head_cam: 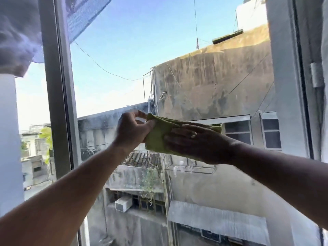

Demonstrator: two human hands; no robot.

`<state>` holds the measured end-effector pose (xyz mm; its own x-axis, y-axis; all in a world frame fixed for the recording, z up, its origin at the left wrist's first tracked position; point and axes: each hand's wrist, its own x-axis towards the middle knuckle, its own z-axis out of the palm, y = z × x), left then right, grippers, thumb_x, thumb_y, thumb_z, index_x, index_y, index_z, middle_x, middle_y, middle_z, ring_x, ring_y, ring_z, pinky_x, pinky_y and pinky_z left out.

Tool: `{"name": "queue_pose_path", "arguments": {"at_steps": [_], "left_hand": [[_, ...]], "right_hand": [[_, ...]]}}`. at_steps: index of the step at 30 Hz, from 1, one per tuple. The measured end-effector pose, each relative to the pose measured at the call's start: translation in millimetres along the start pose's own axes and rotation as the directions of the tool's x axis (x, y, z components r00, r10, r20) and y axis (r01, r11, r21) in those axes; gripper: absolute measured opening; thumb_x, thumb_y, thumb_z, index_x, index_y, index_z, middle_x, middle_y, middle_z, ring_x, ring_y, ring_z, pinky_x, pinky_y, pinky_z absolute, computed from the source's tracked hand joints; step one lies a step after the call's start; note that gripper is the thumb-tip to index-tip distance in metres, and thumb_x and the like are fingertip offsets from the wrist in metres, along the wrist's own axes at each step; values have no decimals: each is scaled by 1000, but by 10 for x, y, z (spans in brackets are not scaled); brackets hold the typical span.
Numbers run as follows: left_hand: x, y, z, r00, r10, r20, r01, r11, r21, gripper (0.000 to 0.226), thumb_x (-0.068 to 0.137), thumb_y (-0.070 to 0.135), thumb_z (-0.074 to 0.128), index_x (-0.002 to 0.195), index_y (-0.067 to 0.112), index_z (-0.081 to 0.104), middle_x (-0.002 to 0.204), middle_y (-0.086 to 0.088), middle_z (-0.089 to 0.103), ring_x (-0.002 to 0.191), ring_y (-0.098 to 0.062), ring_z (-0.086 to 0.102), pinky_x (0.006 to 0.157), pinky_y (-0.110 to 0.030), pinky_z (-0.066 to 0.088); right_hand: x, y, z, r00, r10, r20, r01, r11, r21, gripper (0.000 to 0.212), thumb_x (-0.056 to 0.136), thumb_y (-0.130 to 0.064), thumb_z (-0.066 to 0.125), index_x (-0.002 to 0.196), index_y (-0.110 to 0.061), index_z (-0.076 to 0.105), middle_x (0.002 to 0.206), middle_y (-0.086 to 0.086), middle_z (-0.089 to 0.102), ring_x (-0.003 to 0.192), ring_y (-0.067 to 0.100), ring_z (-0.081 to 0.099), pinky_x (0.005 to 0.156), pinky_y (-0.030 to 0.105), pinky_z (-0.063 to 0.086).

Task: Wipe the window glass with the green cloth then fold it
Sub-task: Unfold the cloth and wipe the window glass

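Note:
The green cloth (160,137) is held up in front of the window glass (133,59) at mid height, doubled over into a flat band. My left hand (133,130) pinches its left edge between thumb and fingers. My right hand (197,142) lies flat across the cloth's front with the fingers spread and pointing left, covering its right half; a ring shows on one finger. Whether the cloth touches the pane cannot be told.
A grey window frame post (58,96) rises at the left and another frame with a hinge (316,77) at the right. A bluish curtain or net (23,32) hangs at the top left. Buildings and sky show through the glass.

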<state>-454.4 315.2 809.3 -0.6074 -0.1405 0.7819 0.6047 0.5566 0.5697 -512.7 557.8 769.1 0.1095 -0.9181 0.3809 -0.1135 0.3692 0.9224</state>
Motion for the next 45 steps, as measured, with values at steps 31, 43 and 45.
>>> {"name": "queue_pose_path", "arguments": {"at_steps": [31, 43, 45], "left_hand": [[787, -433, -123, 711, 693, 120, -444, 310, 841, 60, 103, 57, 25, 157, 32, 26, 168, -12, 19, 155, -33, 17, 124, -58, 11], [778, -430, -126, 702, 701, 124, -449, 300, 842, 60, 103, 57, 22, 156, 31, 30, 167, -12, 23, 154, -34, 21, 123, -57, 15], [762, -433, -105, 698, 706, 115, -439, 295, 849, 59, 103, 55, 24, 156, 31, 30, 166, -13, 24, 153, -35, 23, 122, -59, 16]], "right_hand": [[-395, -178, 251, 822, 550, 147, -562, 825, 61, 67, 97, -32, 35, 159, -19, 12, 164, 14, 23, 150, 35, 26, 121, 50, 20], [-162, -421, 177, 924, 312, 220, -351, 921, 168, 75, 82, -19, 51, 154, -21, 29, 157, 12, 39, 137, 34, 43, 112, 55, 42], [-494, 169, 94, 753, 635, 173, -656, 748, 104, 74, 85, -12, 44, 156, -21, 28, 145, 17, 45, 119, 41, 50, 95, 57, 51]]}}
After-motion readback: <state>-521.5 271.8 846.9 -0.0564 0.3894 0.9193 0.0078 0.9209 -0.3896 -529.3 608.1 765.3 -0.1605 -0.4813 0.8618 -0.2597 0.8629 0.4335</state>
